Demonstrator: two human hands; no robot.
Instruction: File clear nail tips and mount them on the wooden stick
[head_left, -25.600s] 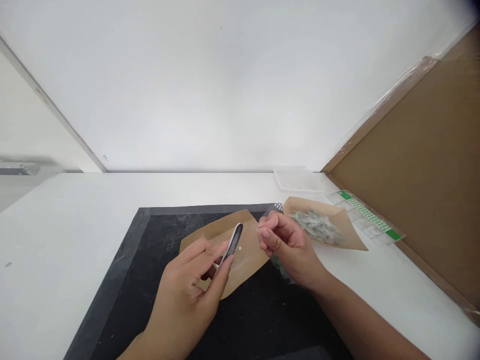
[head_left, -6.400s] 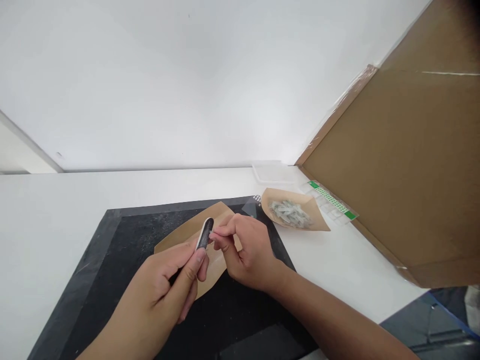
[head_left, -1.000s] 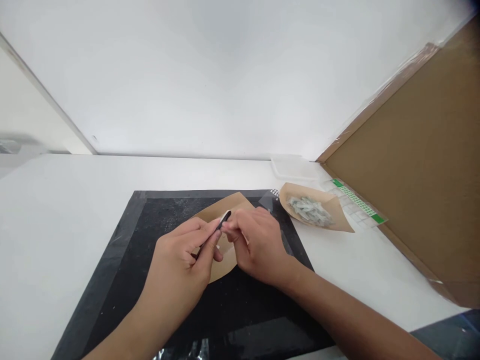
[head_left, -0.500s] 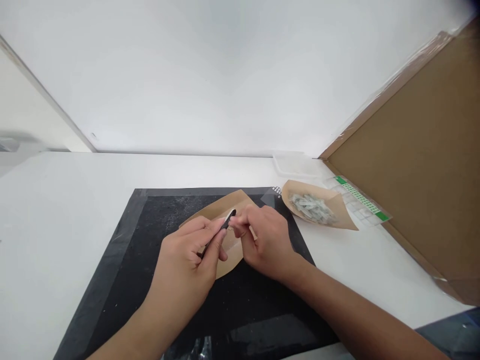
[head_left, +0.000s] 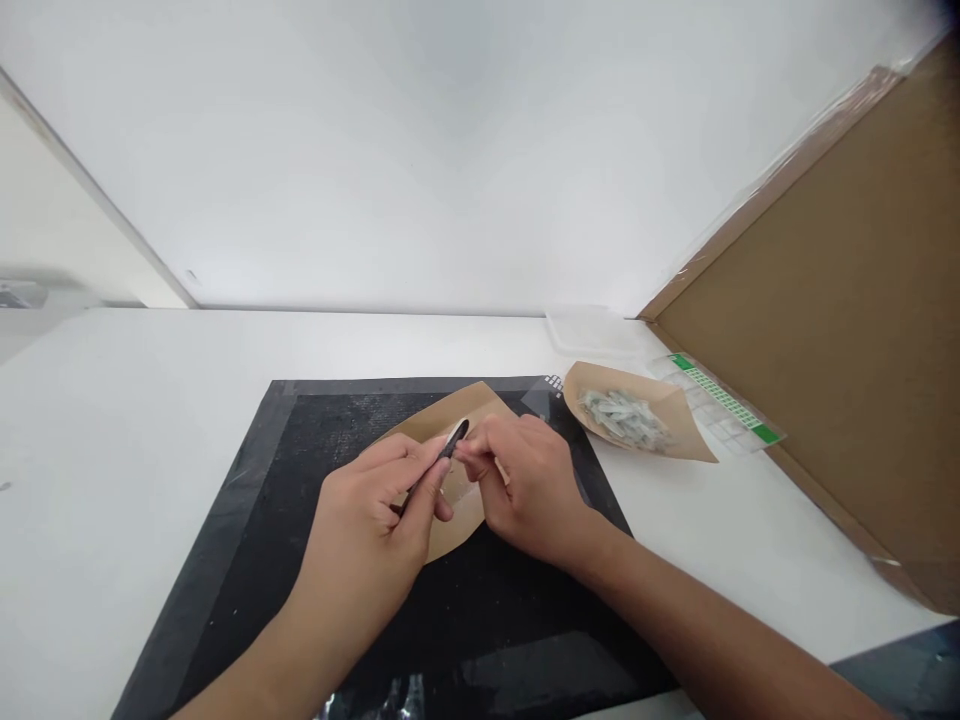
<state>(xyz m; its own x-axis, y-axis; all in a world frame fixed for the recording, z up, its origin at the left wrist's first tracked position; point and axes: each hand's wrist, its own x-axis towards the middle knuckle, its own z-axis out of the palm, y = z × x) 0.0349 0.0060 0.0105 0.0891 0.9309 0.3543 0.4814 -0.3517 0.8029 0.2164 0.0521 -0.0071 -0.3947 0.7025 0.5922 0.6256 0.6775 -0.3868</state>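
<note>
Thumb and fingers of my left hand [head_left: 375, 500] are closed on a slim black object [head_left: 452, 440] with a pale strip near its upper end, tilted up to the right. My right hand [head_left: 525, 475] is closed in a pinch beside that upper end; what its fingertips hold, if anything, is too small to name. Beneath both hands a brown paper tray [head_left: 455, 545] rests on the black mat [head_left: 480, 610], partly hidden by my fingers. Another paper tray [head_left: 686, 430], with a pile of small pale translucent pieces [head_left: 626, 418], sits to the right.
A clear sheet with a green printed strip [head_left: 724, 398] lies by the cardboard wall [head_left: 847, 330] on the right. A translucent tray [head_left: 589, 330] is at the back of the white table [head_left: 97, 450]. Crumpled clear plastic [head_left: 405, 697] shows at the mat's front edge.
Both hands have stayed nearly in place, with the right fingertips shifted slightly at the black object's upper end. The view has moved very little.
</note>
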